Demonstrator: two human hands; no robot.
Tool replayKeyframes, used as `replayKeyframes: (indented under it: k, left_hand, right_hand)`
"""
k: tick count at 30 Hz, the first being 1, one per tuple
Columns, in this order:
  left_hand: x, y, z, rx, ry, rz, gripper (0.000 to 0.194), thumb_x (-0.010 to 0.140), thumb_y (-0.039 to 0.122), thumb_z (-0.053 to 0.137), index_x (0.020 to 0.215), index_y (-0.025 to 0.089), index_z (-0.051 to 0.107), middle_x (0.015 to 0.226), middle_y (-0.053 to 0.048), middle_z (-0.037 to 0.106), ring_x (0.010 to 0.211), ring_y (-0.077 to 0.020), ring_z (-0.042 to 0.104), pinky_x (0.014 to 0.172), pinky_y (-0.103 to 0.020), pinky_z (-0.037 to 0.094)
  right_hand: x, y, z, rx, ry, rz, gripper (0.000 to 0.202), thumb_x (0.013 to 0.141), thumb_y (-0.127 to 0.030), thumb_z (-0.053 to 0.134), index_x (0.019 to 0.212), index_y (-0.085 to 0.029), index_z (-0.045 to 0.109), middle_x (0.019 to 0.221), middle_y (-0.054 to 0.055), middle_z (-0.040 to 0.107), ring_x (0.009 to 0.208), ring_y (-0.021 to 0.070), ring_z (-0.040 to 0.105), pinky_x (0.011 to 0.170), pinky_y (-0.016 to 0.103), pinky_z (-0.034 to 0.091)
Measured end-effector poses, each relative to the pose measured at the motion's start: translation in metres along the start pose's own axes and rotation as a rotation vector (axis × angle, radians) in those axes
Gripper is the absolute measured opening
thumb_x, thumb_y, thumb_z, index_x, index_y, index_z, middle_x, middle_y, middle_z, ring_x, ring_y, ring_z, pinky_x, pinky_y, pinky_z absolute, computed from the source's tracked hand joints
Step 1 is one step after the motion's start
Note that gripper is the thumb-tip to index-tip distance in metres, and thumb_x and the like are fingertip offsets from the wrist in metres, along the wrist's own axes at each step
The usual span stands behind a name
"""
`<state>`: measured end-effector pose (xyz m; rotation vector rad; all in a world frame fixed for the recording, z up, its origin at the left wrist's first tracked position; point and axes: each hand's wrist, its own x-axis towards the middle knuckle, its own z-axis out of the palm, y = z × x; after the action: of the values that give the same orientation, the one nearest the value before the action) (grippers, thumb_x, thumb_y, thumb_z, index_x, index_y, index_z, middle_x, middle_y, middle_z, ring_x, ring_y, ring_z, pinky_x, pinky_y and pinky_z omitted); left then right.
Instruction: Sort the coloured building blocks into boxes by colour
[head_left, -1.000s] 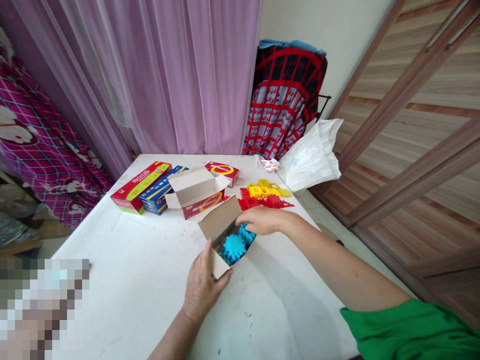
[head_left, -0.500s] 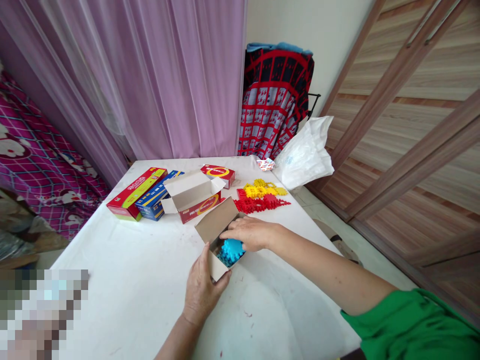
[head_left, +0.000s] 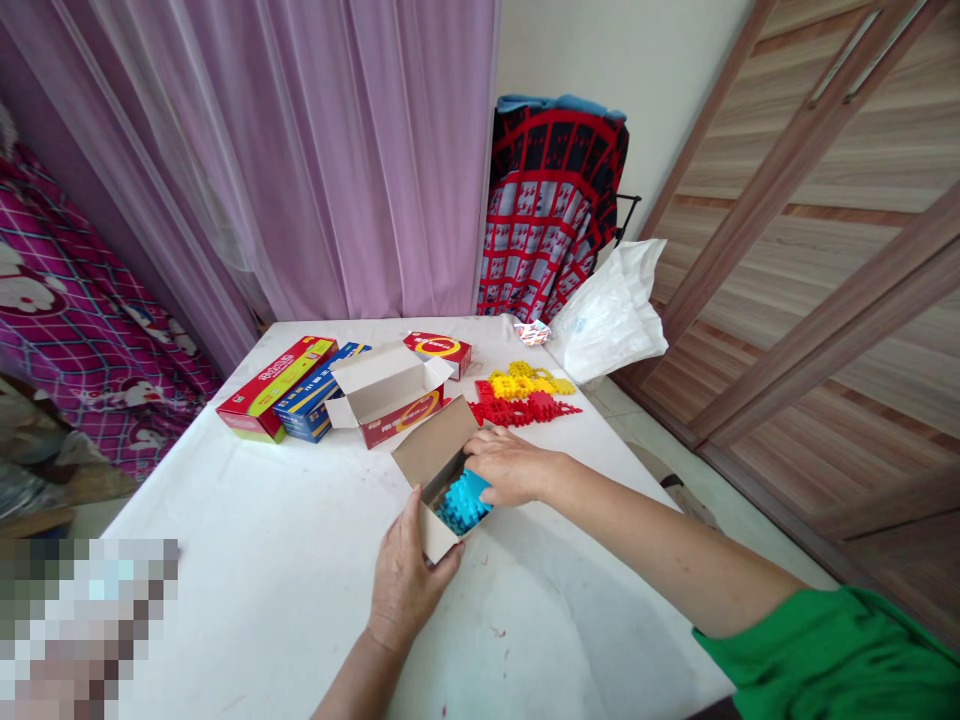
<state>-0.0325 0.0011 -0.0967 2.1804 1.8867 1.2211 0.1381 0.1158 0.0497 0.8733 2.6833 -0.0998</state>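
Note:
A small open cardboard box [head_left: 436, 446] sits tilted across the table in front of me, its brown lid flap standing up. Blue toothed plastic building pieces [head_left: 461, 503] lie inside. My left hand [head_left: 409, 570] grips the near end of the box, thumb on one side and fingers on the other. From the right, my right hand [head_left: 514, 468] reaches into the far part of the box. Its thumb and bent fingers close about the blue pieces, and the fingertips are partly hidden.
Behind the box stand an open red box [head_left: 401, 418], a blue box [head_left: 309, 405], a red-and-green box [head_left: 274, 385] and a closed red box [head_left: 442, 352]. Red pieces [head_left: 529, 408] and yellow pieces [head_left: 517, 382] lie right of them. A white plastic bag [head_left: 611, 315] hangs over the right edge.
My right hand's fingers have drawn back from stretching over the blue pieces and are now more bent at the box's far side. My left hand keeps its grip.

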Motion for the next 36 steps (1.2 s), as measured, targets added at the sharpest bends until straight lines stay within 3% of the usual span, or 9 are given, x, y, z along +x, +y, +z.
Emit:
replayKeyframes:
  k: [4,7,10,14,23,29,36]
  left_hand:
    - [0.0,-0.001,0.001,0.006,0.01,0.008,0.087,0.079,0.037,0.065,0.149,0.017,0.017,0.133,-0.019,0.057,0.114,-0.0299,0.061,0.088,-0.044,0.054]
    - [-0.001,-0.001,0.002,0.012,0.018,0.006,0.087,0.079,0.036,0.065,0.149,0.017,0.017,0.133,-0.019,0.057,0.115,-0.0298,0.061,0.089,-0.044,0.054]
    - [-0.002,-0.001,0.002,0.011,0.021,0.003,0.086,0.079,0.037,0.065,0.149,0.017,0.018,0.132,-0.019,0.057,0.113,-0.0299,0.062,0.089,-0.044,0.054]
    - [-0.001,-0.002,0.003,0.008,0.009,-0.006,0.086,0.078,0.038,0.065,0.148,0.017,0.02,0.131,-0.019,0.058,0.112,-0.0296,0.062,0.088,-0.044,0.054]
    - [-0.001,-0.002,0.003,0.032,0.015,0.013,0.084,0.079,0.036,0.064,0.147,0.013,0.02,0.132,-0.021,0.057,0.114,-0.0306,0.061,0.09,-0.044,0.053]
    - [0.0,-0.002,0.002,0.03,0.012,0.02,0.085,0.078,0.036,0.064,0.147,0.013,0.02,0.131,-0.02,0.058,0.114,-0.0305,0.062,0.089,-0.044,0.054]
    - [-0.002,-0.002,0.003,0.027,0.013,0.009,0.087,0.078,0.036,0.066,0.148,0.015,0.019,0.131,-0.02,0.058,0.113,-0.0297,0.062,0.089,-0.043,0.054]
  right_hand:
    - [0.0,0.003,0.007,0.027,0.033,0.024,0.036,0.079,-0.038,0.062,0.102,-0.012,0.069,0.121,0.018,0.061,0.119,0.0324,0.047,0.102,0.046,0.033]
    - [-0.003,0.005,0.012,0.071,0.092,0.023,0.036,0.08,-0.035,0.061,0.107,-0.012,0.067,0.118,0.017,0.062,0.117,0.0314,0.048,0.1,0.045,0.034]
    - [-0.009,0.005,0.015,0.131,0.173,-0.013,0.037,0.079,-0.028,0.061,0.114,-0.017,0.064,0.116,0.012,0.064,0.114,0.028,0.05,0.096,0.041,0.036]
    - [-0.015,0.0,0.017,0.174,0.216,-0.088,0.041,0.079,-0.033,0.062,0.119,-0.025,0.062,0.121,0.009,0.061,0.114,0.0268,0.05,0.094,0.041,0.036]
    - [-0.007,-0.004,0.016,0.133,0.161,0.019,0.037,0.075,-0.029,0.061,0.11,-0.02,0.064,0.115,0.011,0.062,0.112,0.0282,0.05,0.093,0.041,0.037]
    - [-0.008,-0.013,0.008,0.112,0.142,-0.002,0.049,0.071,-0.031,0.063,0.119,-0.021,0.06,0.122,0.012,0.06,0.114,0.0289,0.05,0.093,0.042,0.037]
    - [0.007,-0.02,0.001,0.033,0.014,-0.029,0.032,0.074,-0.036,0.065,0.102,-0.02,0.069,0.109,0.011,0.068,0.11,0.0282,0.053,0.088,0.038,0.038]
